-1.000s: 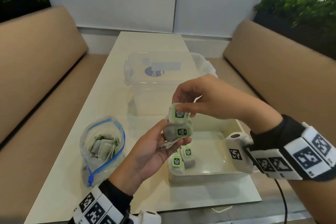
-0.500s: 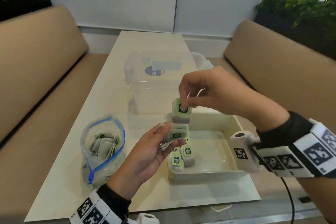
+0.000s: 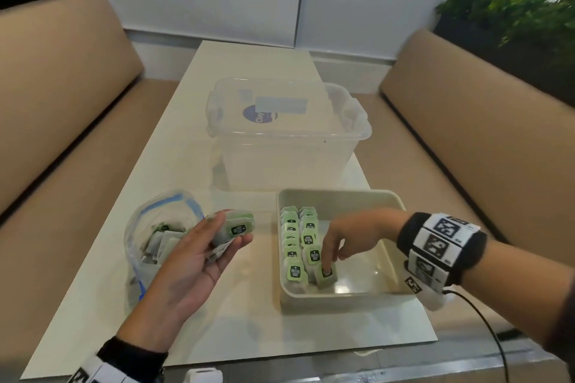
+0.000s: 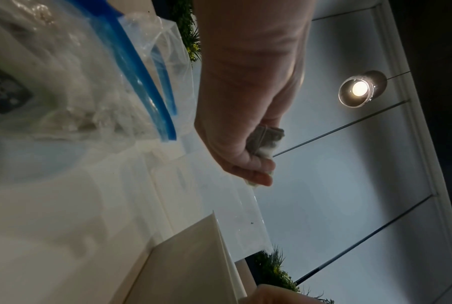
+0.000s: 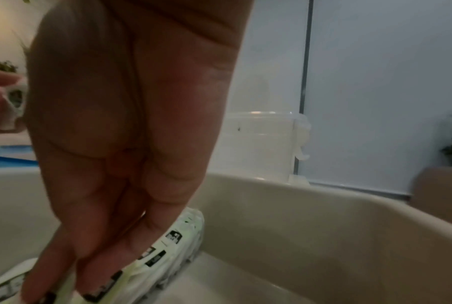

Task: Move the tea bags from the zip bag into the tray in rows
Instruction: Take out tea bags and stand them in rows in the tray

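Observation:
A cream tray (image 3: 342,194) sits on the table at the near right, with two rows of green-labelled tea bags (image 3: 300,239) standing along its left side. My right hand (image 3: 326,263) reaches down into it and pinches one tea bag (image 3: 329,276) at the near end of the second row. The right wrist view shows its fingers (image 5: 110,257) among the tea bags (image 5: 178,236). Left of the tray, my left hand (image 3: 228,241) is palm up and holds a small stack of tea bags (image 3: 238,224). Behind it stands the blue-zipped zip bag (image 3: 155,242), open, with more tea bags inside.
A clear plastic box (image 3: 286,134) with its lid on stands just behind the tray. Tan benches (image 3: 62,134) line both sides of the table, with plants (image 3: 513,9) behind them. A black cable (image 3: 485,323) trails from my right wrist by the table's near edge.
My right hand lifted a tea bag off the stack in my left hand and came down with it into the tray. My left hand moved left with the remaining stack.

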Available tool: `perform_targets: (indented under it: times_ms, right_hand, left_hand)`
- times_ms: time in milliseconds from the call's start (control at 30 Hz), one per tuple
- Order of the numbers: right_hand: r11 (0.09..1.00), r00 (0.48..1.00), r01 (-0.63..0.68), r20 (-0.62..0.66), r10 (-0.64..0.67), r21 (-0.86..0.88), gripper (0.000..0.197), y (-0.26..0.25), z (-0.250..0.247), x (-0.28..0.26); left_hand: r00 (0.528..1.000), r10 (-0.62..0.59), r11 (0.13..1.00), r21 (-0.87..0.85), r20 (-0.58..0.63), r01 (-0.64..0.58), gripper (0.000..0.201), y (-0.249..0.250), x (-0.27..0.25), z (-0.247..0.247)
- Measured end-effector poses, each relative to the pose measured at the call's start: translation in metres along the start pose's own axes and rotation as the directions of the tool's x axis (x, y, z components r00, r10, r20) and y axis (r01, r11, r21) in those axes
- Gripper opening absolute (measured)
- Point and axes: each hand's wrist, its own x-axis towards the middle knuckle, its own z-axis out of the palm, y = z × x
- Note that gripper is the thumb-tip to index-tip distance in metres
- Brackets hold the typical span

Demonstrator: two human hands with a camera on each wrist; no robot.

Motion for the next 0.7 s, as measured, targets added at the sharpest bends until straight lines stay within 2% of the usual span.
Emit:
perform_targets:
  times_ms: [200,400,600,700]
  right_hand:
    - [0.991,0.998,-0.016,-0.062,0.024,0.135,0.041,0.008,-0.007,0.014]
    - [0.990,0.998,-0.035,-0.053,0.042,0.137,0.044,0.009,-0.007,0.012]
    - [0.993,0.997,-0.072,-0.021,0.074,0.090,0.045,0.006,-0.004,0.013]
    - [0.996,0.996,-0.047,-0.071,0.053,0.079,0.040,0.001,-0.013,0.006]
  left_hand:
    - [1.000,0.007,1.000,-0.004,-0.015,-0.007,0.020,0.002,0.000,-0.001]
    - [1.000,-0.006,1.000,-0.001,0.004,0.006,0.021,0.001,0.002,-0.001]
    - [0.994,-0.100,0.993,-0.057,0.048,0.103,0.034,0.000,0.006,0.006]
    - [0.988,-0.133,0.986,-0.092,0.081,0.140,0.015,0.002,0.005,0.011]
